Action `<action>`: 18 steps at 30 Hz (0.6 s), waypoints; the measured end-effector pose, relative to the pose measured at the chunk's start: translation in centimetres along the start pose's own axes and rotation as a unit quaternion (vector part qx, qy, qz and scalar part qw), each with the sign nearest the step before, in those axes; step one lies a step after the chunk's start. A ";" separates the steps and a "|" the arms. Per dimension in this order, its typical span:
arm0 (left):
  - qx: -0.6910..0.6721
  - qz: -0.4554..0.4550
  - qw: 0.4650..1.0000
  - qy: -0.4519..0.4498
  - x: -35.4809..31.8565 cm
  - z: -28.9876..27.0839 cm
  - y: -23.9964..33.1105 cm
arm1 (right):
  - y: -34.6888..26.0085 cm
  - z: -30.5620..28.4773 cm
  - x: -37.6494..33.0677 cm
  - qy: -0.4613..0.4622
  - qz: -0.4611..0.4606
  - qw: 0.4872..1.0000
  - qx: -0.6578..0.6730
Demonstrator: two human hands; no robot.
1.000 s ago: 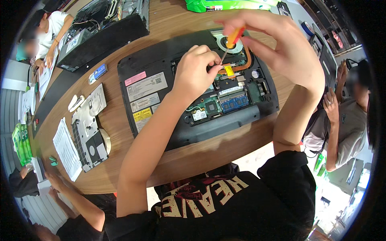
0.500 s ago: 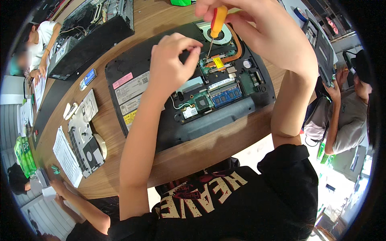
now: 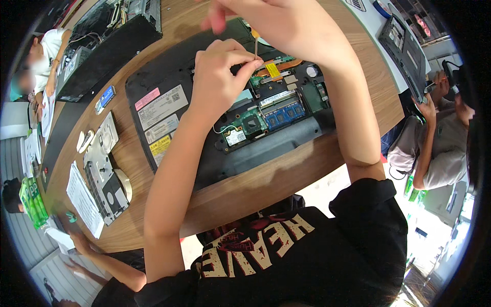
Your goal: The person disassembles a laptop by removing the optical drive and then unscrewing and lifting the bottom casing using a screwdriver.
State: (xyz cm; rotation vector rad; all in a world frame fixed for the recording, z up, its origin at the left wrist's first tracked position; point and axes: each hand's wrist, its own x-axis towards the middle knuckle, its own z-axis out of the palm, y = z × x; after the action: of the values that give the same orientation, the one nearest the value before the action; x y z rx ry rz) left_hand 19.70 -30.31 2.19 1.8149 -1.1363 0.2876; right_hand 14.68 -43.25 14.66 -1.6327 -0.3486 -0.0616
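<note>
Pinching one thin screwdriver shaft [image 3: 255, 47], the left hand [image 3: 217, 82] steadies it; the right hand [image 3: 286, 25] closes around its top. One opened black laptop [image 3: 225, 110] lies underside-up on the wooden table [image 3: 286, 174], green boards and two blue memory sticks [image 3: 285, 113] exposed.

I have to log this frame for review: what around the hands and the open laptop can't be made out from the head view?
- Screwdriver tip: hidden behind left hand fingers.
- Screwdriver handle: inside right hand, which the top edge cuts off.
- Any screw: too small to tell.
- Laptop fan area: covered by both hands.
- Left grip on the shaft: pinch likely, contact unclear.
</note>
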 end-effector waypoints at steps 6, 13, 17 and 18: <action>0.045 -0.030 0.998 0.011 0.3 0.4 -0.2 | -1.1 -0.1 -1.1 0.230 -0.090 0.822 -0.514; 0.057 -0.050 0.997 -0.029 0.2 0.1 -0.3 | -0.4 -1.5 -1.2 0.143 -0.124 0.819 -0.542; 0.079 -0.036 0.995 -0.057 0.1 -0.5 -0.4 | -2.5 -1.9 -2.7 0.047 -0.169 0.858 -0.483; 0.086 -0.045 0.993 -0.072 0.1 -0.8 -0.2 | -2.7 -2.0 -2.8 0.028 -0.181 0.862 -0.473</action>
State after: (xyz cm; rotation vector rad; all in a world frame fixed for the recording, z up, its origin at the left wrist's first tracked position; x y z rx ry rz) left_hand 20.15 -29.71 2.50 2.0613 -1.1529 0.2106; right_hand 11.66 -45.58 16.74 -2.5063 -0.6395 -0.6534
